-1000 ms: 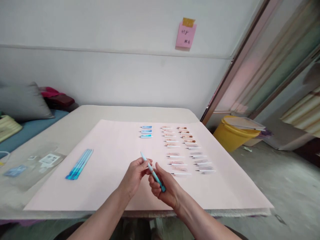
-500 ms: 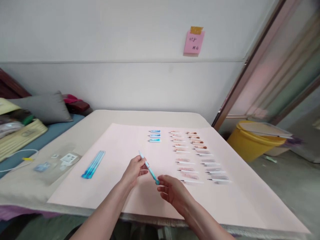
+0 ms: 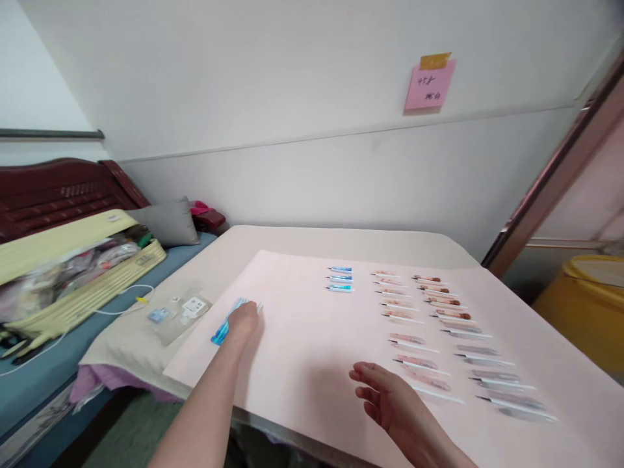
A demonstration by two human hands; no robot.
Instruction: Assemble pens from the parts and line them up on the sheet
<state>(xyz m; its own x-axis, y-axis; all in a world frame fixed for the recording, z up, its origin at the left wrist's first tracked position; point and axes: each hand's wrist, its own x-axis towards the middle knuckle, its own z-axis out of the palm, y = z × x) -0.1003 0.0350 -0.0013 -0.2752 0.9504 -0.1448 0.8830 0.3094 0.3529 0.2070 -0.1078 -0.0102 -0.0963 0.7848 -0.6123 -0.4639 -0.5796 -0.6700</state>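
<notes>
My left hand [image 3: 244, 323] rests at the left side of the pink sheet [image 3: 302, 351], fingers curled over a bundle of blue pens [image 3: 219, 334]. A pale pen tip pokes out beyond the knuckles. My right hand [image 3: 390, 395] hovers low over the sheet's near edge, fingers spread and holding nothing. To its right lie two columns of pinkish and grey pen parts [image 3: 414, 341] with white tips. Three short blue pieces [image 3: 340, 279] lie in a row further back.
A clear plastic bag [image 3: 181, 311] lies on the beige table left of the sheet. A bed with a yellow case [image 3: 82, 276] and grey pillow [image 3: 168, 221] is at left. A yellow bucket [image 3: 582, 296] stands at right; a pink note [image 3: 429, 84] hangs on the wall.
My left hand carried the blue pen away from my right hand, leftward to the bundle of blue pens. My right hand let go and opened. The view swung left.
</notes>
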